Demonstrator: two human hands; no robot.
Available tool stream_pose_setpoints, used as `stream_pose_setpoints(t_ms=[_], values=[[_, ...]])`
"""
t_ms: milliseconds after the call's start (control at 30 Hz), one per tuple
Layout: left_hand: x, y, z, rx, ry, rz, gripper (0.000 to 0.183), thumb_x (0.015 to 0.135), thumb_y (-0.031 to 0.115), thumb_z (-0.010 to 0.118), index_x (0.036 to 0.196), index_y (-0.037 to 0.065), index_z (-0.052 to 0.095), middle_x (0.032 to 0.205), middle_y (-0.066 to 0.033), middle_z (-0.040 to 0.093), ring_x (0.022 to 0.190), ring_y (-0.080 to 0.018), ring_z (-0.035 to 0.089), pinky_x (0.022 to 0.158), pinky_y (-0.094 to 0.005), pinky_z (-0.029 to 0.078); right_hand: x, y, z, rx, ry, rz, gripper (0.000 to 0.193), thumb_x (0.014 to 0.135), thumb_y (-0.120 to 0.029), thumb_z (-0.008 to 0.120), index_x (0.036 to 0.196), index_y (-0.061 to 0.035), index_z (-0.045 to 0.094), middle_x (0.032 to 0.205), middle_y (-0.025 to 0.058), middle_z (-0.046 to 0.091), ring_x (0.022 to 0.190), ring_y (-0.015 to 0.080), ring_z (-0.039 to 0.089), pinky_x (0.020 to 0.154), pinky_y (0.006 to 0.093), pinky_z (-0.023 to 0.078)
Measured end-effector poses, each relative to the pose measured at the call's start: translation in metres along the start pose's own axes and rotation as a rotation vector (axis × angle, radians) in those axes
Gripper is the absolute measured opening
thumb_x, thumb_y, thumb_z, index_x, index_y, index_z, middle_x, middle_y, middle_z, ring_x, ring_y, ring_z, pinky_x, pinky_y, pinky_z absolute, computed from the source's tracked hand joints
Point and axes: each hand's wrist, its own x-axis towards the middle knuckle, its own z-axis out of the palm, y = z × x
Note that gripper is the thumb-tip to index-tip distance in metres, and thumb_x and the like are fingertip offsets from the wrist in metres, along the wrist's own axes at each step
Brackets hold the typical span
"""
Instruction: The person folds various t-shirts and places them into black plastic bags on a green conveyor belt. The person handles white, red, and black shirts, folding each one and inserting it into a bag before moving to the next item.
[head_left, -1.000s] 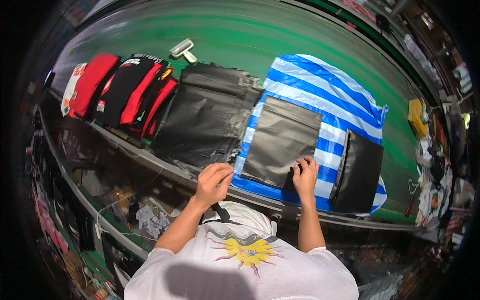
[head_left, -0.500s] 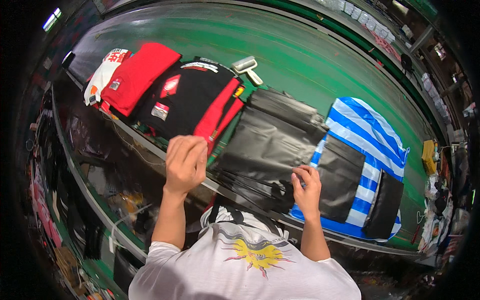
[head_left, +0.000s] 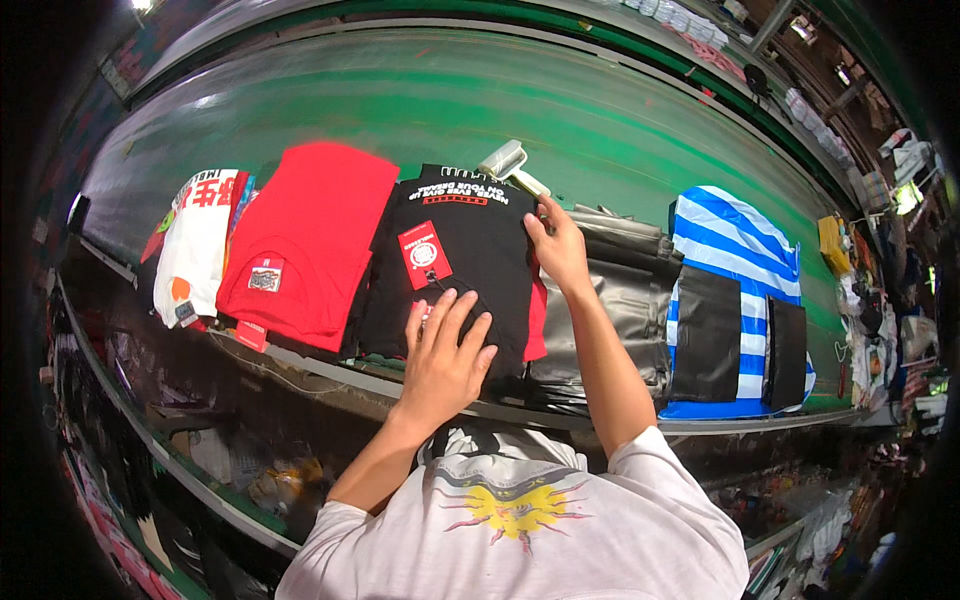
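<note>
My left hand lies spread on a folded black T-shirt with white print. Its fingers are just below a red hang tag and partly cover a second red label. At the shirt's right edge is my right hand, thumb against the cloth and forefinger apart from it. Its other fingers are partly hidden. Just beyond that hand rests a white-handled lint roller. Under my right forearm is a stack of black plastic bags. Red cloth shows between the T-shirt and the bags.
Left of the black shirt lie a folded red T-shirt and a white printed garment. On the right, a blue-and-white striped bag carries black pieces. All rest on a long green table. A metal rail runs at lower left.
Both hands have come onto the black T-shirt, the left from above the table's near edge, the right from over the plastic bags. The view has turned, with the garments now nearer the middle.
</note>
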Motion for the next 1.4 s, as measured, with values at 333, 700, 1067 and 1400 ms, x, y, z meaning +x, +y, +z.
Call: stream_pose_setpoints(t_ms=[333,700,1067,1400], values=[[0.014,-0.017,-0.024,-0.191,-0.029,0.036,0.039,0.091,0.022,0.072,0.124,0.002,0.067,0.136,-0.0156,0.059,0.127,-0.0356,0.054,0.106,-0.0520,0.040,0.006,-0.062,0.006,0.376,0.068,-0.034,0.044,0.088,-0.012,0.078,0.126,0.0050,0.065,0.104,0.0101,0.072,0.095,0.0174,0.067,0.087,0.0318,0.053],[0.034,-0.042,-0.023,-0.346,0.073,0.024,0.029,0.088,0.009,0.073,0.116,-0.001,0.069,0.121,-0.0152,0.066,0.107,-0.0339,0.065,0.091,-0.0430,0.050,-0.055,-0.099,-0.019,0.359,-0.268,0.012,0.102,0.084,-0.003,0.080,0.163,0.0003,0.014,0.157,0.0218,0.039,0.142,0.0289,0.044,0.120,0.0367,0.032],[0.002,-0.032,-0.037,-0.435,0.137,-0.165,0.030,0.089,0.009,0.074,0.115,-0.003,0.067,0.118,-0.0179,0.064,0.107,-0.0371,0.062,0.092,-0.0445,0.049,-0.130,-0.100,-0.125,0.558,-0.204,0.250,0.081,0.076,-0.007,0.083,0.149,-0.0010,0.050,0.149,0.0111,0.052,0.140,0.0214,0.046,0.120,0.0332,0.030],[-0.071,0.017,-0.007,-1.320,-0.129,-0.718,0.048,0.102,0.006,0.063,0.141,-0.003,0.038,0.127,-0.0131,0.059,0.116,-0.0173,0.059,0.103,-0.0338,0.046,-0.190,-0.083,-0.157,0.573,-0.137,0.379,0.086,0.076,-0.017,0.086,0.151,0.0020,0.046,0.152,0.0150,0.049,0.144,0.0254,0.043,0.123,0.0360,0.025]])
